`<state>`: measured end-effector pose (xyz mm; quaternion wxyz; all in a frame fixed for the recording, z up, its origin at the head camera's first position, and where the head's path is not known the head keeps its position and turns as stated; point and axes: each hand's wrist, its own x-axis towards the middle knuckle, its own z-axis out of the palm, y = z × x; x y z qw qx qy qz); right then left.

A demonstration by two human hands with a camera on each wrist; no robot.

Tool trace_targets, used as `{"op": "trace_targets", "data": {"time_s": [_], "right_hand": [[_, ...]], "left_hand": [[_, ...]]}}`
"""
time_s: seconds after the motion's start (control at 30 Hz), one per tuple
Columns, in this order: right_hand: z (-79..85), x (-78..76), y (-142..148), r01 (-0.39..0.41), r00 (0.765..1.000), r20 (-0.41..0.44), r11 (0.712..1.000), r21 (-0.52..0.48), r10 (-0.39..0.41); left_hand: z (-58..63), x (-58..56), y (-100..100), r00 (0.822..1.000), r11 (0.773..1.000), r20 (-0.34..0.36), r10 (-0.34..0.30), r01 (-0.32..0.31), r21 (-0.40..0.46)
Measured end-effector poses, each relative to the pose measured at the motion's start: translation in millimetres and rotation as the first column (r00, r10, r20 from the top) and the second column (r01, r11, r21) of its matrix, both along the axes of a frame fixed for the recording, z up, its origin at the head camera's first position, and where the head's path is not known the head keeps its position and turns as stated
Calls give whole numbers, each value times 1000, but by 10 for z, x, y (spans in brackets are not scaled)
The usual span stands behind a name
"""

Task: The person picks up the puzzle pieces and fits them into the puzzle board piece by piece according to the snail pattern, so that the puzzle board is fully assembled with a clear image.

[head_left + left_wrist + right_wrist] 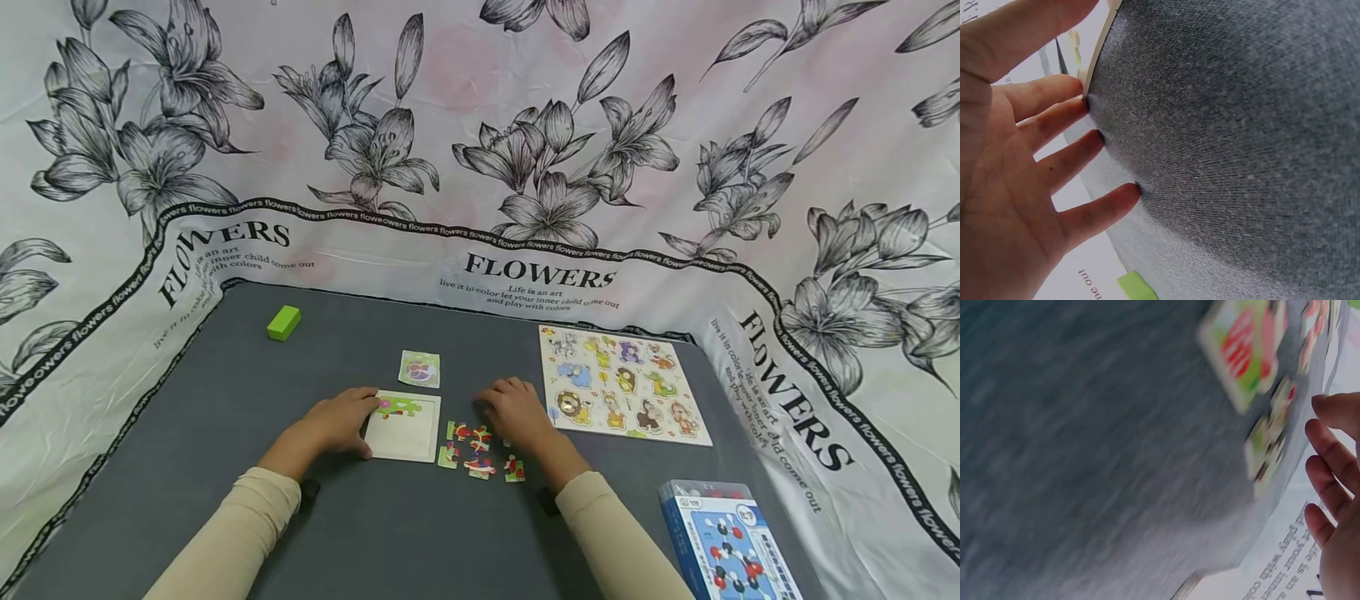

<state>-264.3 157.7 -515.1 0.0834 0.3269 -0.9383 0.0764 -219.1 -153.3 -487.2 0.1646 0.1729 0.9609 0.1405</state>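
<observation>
A white puzzle tray [405,433] lies flat with green pieces [401,407] along its top inside edge. At its left side is my left hand [341,421], the thumb and fingertips touching the rim. In the left wrist view its fingers [1079,153] are spread and fairly straight beside the tray edge [1099,56]. Several loose jigsaw pieces [480,467], red, green and white, lie right of the tray. Over their far right side hovers my right hand [519,414], fingers slightly bent; in the right wrist view the fingers [1329,481] show nothing between them, beyond the loose pieces [1241,353].
Behind the tray lies a small square picture card [419,369]. An animal puzzle board [622,383] is at the back right, and a blue boxed molecule set [731,542] at the front right. A green block [284,323] sits at the back left. Flower-printed cloth [525,279] borders the dark table.
</observation>
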Motion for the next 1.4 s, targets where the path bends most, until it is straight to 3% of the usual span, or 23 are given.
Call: {"op": "trace_targets", "data": {"time_s": [0.27,0.63,1.13,1.4], "right_hand": [[52,-17,220,45,999,23,999,2,-45],[24,-8,357,39,998,53,999,-3,-39],[12,-8,367,38,996,79,999,0,-38],[98,-19,190,6,996,88,1000,30,-8]], "left_hand": [[-7,-9,-8,1000,1000,-1,-6,6,-1],[-44,-45,-28,1000,1000,2,0,0,-15],[8,-14,-13,1000,1000,15,1,0,-16],[-14,-24,-17,1000,1000,8,0,0,-17]]}}
